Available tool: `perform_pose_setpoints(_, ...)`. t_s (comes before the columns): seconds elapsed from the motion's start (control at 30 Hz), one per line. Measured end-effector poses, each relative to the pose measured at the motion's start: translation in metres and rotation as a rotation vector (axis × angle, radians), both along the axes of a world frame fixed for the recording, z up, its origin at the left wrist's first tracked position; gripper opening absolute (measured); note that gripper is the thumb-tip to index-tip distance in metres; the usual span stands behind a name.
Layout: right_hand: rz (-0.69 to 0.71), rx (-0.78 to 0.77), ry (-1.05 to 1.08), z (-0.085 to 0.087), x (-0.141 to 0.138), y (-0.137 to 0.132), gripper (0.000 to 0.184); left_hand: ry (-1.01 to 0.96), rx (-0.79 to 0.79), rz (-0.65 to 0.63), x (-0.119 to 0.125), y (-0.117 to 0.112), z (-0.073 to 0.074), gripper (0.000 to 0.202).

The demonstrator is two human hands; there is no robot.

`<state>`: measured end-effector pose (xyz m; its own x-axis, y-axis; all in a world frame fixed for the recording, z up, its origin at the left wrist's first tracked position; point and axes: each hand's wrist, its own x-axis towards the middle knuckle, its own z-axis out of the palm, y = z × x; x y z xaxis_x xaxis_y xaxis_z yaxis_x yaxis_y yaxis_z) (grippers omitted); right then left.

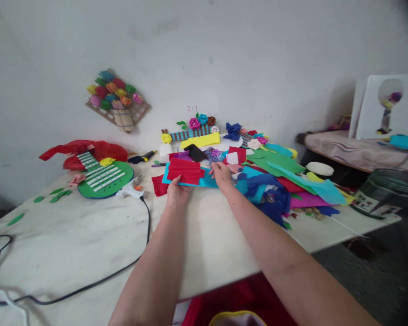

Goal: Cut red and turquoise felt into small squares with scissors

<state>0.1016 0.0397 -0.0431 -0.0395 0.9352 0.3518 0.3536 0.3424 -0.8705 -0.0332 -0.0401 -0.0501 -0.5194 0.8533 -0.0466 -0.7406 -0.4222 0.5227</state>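
My left hand (177, 191) grips the near edge of a light blue sheet (208, 182) with a stack of red paper pieces (185, 170) lying on top, its thumb over the red paper. At the sheet's right end is my right hand (221, 175), fingers curled in and closed on the blue sheet; the fingertips are partly hidden. Another red piece (159, 185) lies on the table just left of my left hand. Behind the sheet are a black phone (195, 153) and a tangle of purple-grey string (213, 155).
A white glue gun (131, 189) with a black cord (148, 222) lies left, beside a round green board (105, 181). Coloured paper scraps (268, 160) are heaped right. A large glass jar (382, 194) stands near the table's right edge. Scissors (135, 159) lie behind.
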Motion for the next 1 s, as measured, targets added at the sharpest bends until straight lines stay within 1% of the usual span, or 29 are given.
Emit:
perform_pose_setpoints(0.07,0.075,-0.018,0.044,-0.001,-0.002,-0.001,0.034,0.007,-0.003,-0.007,0.0,-0.001,0.0,0.028)
perform_pose_setpoints(0.13,0.11,0.013,0.035,-0.001,-0.004,-0.002,0.035,0.012,-0.004,-0.018,0.0,-0.001,0.001,0.028)
perform_pose_setpoints(0.23,0.086,0.102,-0.056,0.0,-0.005,-0.004,0.037,0.008,0.004,-0.031,0.0,-0.001,0.001,0.029)
perform_pose_setpoints(0.3,0.075,0.142,-0.133,-0.001,-0.006,-0.004,0.035,0.009,0.017,-0.04,0.0,-0.001,0.0,0.03)
perform_pose_setpoints(0.43,0.113,0.151,-0.209,-0.003,-0.009,0.0,0.027,0.028,0.003,-0.038,0.0,-0.001,-0.001,0.026)
perform_pose_setpoints(0.53,0.146,0.106,-0.171,-0.004,-0.012,0.001,0.027,0.031,0.0,-0.036,0.001,-0.001,-0.001,0.024)
perform_pose_setpoints(0.63,0.193,0.046,-0.072,-0.002,-0.013,-0.002,0.029,0.037,0.01,-0.061,0.002,-0.001,-0.001,0.022)
perform_pose_setpoints(0.77,0.268,0.026,0.037,0.001,-0.013,-0.009,0.034,0.026,0.019,-0.073,0.003,0.0,-0.001,0.025)
perform_pose_setpoints(1.0,0.286,0.008,0.011,-0.002,-0.014,-0.008,0.035,-0.008,0.028,-0.076,0.003,0.002,-0.003,0.029)
